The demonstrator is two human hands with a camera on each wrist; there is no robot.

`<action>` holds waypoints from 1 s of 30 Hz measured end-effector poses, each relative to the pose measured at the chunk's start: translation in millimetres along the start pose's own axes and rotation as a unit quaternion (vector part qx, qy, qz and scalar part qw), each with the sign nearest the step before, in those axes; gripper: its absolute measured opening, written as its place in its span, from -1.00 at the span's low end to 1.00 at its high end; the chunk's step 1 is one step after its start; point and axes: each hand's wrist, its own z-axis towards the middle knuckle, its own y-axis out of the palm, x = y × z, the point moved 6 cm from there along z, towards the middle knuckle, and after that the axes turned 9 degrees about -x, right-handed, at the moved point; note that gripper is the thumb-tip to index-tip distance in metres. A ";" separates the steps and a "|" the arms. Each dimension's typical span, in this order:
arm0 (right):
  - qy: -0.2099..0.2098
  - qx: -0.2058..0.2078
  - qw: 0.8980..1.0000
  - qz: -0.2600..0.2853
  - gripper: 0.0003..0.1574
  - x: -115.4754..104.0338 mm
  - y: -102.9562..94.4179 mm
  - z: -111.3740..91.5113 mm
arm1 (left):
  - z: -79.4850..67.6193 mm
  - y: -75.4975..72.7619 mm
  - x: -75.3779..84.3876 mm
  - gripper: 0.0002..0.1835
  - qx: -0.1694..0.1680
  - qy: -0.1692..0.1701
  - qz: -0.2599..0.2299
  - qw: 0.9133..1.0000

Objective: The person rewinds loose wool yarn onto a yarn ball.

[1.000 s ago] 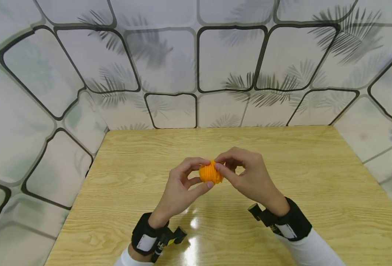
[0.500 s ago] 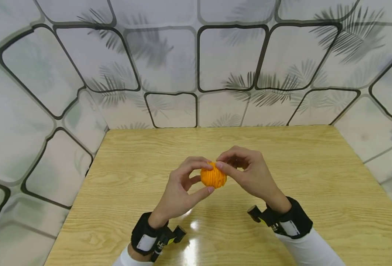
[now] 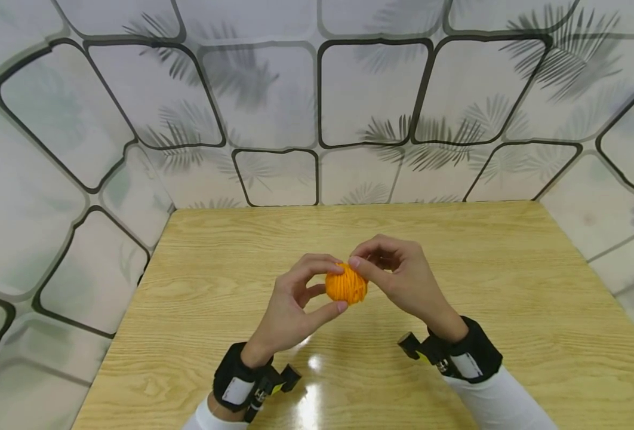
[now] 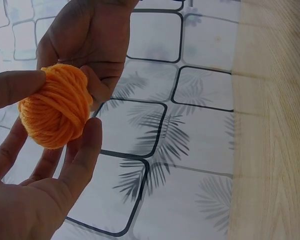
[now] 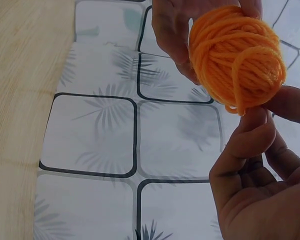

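A small ball of orange yarn [image 3: 345, 283] is held up over the middle of the wooden table. My left hand [image 3: 295, 298] grips it from the left, thumb below and fingers above and behind. From the right, my right hand [image 3: 397, 272] has thumb and forefinger together at the ball's upper right edge. In the right wrist view, a loose loop runs across the wound yarn [image 5: 237, 62] down to the fingertips of the right hand [image 5: 260, 175], which pinch the yarn there. The left wrist view shows the ball [image 4: 57, 107] between the left hand's fingers [image 4: 82, 160].
The light wooden table [image 3: 215, 239] spreads beneath both hands. Behind it and at both sides stand pale walls [image 3: 274, 95] with dark outlined shapes and leaf prints. Each wrist wears a black strap with a small camera [image 3: 290, 377].
The ball has turned and shifted slightly right and down, showing more of its front. The left fingers have moved further over its top. The right hand's pinch stays by the upper right edge.
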 end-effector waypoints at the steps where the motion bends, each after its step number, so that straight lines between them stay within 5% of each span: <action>1: 0.002 0.003 1.000 -0.002 -0.90 0.3 -0.4 0.0 | 0.0 -0.3 -0.8 -0.53 0.001 -0.003 0.001 1.000; 10: 0.007 0.019 1.000 -0.012 -0.89 0.1 -4.6 -1.0 | -0.2 -2.1 -5.9 -0.52 0.006 -0.022 0.003 1.000; 17: 0.006 0.048 0.998 -0.045 -0.87 -20.1 -9.2 -5.6 | -0.1 -5.4 -8.8 -0.52 0.018 -0.027 0.016 0.999; 25: -0.003 -0.028 0.993 -0.112 -0.42 18.3 2.8 -14.4 | 10.7 -16.9 -5.3 -0.57 0.051 -0.068 0.055 0.995; 30: -0.011 -0.032 0.988 -0.148 -0.29 36.2 11.2 -4.6 | 16.3 -26.5 -35.2 -0.55 0.056 -0.107 0.058 0.991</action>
